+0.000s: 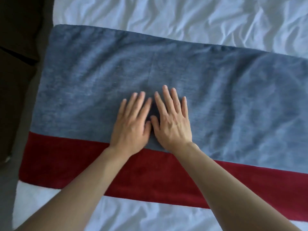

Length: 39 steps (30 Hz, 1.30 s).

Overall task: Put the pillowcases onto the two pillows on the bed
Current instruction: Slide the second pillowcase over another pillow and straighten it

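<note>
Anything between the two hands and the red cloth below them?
Nothing in the head view: the left hand and right hand lie flat on the grey cloth, whose near edge meets the red cloth at the wrists.

Brightness: soft, even daylight with a cool bluish cast over the white sheet [183,15].
Shadows: faint grey in the sheet's creases; a small dark patch between the left hand [131,129] and right hand [173,124].
Dim zone: far left edge, nearly black, detail lost.
Glare: none; sheet close to washed out at top.
Sharpness: slightly soft overall; fingertips [165,87] lightly smeared.
Distortion: wide-angle bowing of the grey pillowcase [233,97] edges toward the corners.
</note>
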Each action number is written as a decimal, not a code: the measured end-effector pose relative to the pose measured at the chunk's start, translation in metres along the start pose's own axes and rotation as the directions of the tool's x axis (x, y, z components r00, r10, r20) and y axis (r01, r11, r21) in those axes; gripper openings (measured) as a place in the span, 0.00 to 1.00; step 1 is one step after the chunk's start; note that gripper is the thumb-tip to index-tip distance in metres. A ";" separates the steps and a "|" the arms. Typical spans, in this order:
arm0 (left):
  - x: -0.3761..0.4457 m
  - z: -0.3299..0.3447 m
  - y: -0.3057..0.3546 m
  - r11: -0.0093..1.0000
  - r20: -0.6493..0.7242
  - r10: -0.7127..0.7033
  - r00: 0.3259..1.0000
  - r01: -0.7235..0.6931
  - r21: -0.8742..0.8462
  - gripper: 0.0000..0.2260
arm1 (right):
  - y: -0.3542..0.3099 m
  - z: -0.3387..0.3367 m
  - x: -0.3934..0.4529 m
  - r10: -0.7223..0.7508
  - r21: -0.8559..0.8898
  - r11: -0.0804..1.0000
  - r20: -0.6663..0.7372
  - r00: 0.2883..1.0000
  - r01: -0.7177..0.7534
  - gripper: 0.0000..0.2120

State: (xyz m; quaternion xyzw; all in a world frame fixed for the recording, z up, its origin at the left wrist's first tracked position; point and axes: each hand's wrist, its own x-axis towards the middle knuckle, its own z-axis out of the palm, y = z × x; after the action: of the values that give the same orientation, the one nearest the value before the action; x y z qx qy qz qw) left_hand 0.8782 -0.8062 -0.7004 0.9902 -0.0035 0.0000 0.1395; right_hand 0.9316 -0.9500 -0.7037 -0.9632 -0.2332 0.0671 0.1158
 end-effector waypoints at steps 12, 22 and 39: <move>0.057 0.029 0.046 0.995 0.048 0.015 0.999 -0.019 0.095 0.29 | 0.130 -0.028 -0.015 0.185 -0.021 0.982 -0.073 0.980 -0.187 0.33; 0.128 0.045 0.044 0.992 0.080 -0.017 0.997 0.007 0.123 0.30 | 0.227 -0.045 -0.016 0.382 -0.085 0.915 -0.122 0.916 -0.393 0.34; 0.114 0.085 0.250 0.990 0.126 0.098 0.987 -0.109 0.085 0.31 | 0.412 -0.099 -0.112 0.507 -0.019 0.856 -0.158 0.847 -0.516 0.34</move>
State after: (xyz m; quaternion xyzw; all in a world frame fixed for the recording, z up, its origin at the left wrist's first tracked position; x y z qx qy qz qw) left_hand 0.9905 -1.0707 -0.7133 0.9922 -0.0634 -0.0529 0.0933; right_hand 1.0297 -1.3770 -0.7042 -0.9958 0.0389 0.0172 0.0811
